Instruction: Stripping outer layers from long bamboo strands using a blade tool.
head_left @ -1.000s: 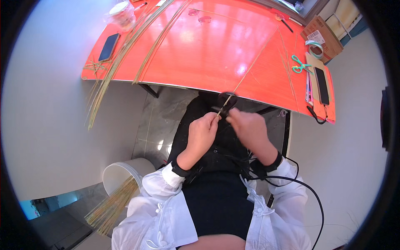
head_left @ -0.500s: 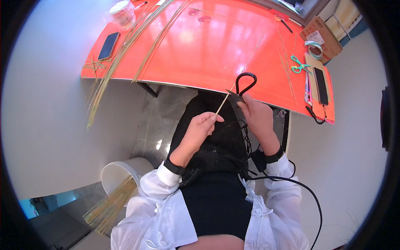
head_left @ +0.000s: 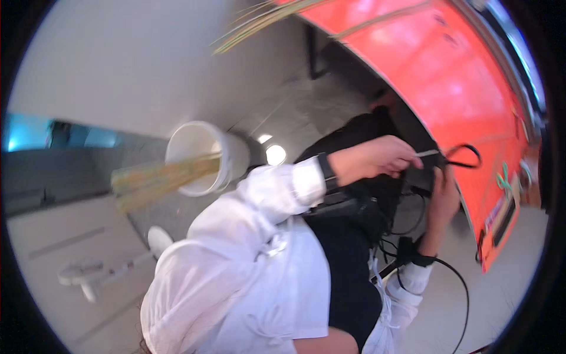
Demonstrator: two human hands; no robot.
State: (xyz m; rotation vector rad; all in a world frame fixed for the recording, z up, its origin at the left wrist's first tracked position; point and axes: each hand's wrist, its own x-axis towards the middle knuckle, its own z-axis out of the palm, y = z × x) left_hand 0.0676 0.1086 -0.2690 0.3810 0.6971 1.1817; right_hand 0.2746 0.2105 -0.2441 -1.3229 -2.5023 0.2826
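My left hand (head_left: 390, 156) pinches a thin, pale straw strip (head_left: 428, 153). The strip reaches across to my right hand (head_left: 443, 187), which is closed around scissors with a black loop handle (head_left: 471, 156). The blades are dark and blurred, and they meet the end of the strip near the table's edge. Both hands are over my dark-clad lap, beside the red tabletop (head_left: 413, 65).
A white bucket (head_left: 194, 134) lies tilted on the floor to the left, with a bundle of straw strips (head_left: 159, 177) sticking out. More strips (head_left: 265, 22) overhang the table. Green-handled scissors (head_left: 504, 178) and a black phone (head_left: 504, 224) lie at the right. A black cable (head_left: 466, 283) hangs by my right arm.
The view has swung left and tilted, so the table now sits at the upper right and the bucket shows more fully. My hands keep their hold on the strip and the scissors.
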